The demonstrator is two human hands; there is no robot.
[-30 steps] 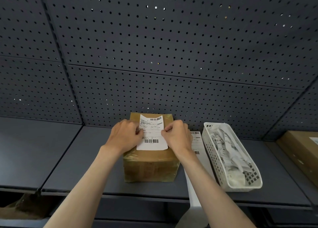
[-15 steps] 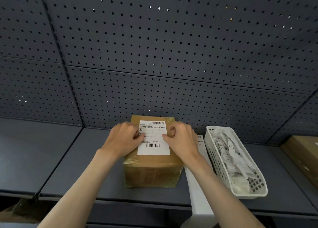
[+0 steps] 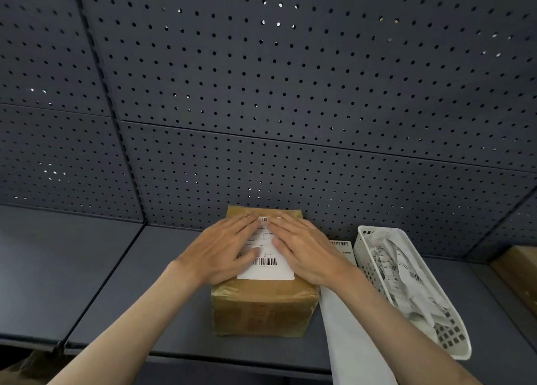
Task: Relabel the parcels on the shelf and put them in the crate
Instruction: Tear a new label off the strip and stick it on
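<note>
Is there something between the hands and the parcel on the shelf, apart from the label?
No. The left hand and the right hand lie flat on the white label on top of the parcel. Nothing else comes between them. The crate is not in view.

A taped cardboard parcel (image 3: pixel 263 309) sits on the dark shelf (image 3: pixel 125 283) against the pegboard back panel (image 3: pixel 290 94). The left hand (image 3: pixel 223 251) and right hand (image 3: pixel 308 251) press flat, fingers straight, on its white barcode label (image 3: pixel 267 268). Just right lies a label strip (image 3: pixel 345 320), then a white basket (image 3: pixel 453 338) of crumpled label backings (image 3: pixel 398 268).
</note>
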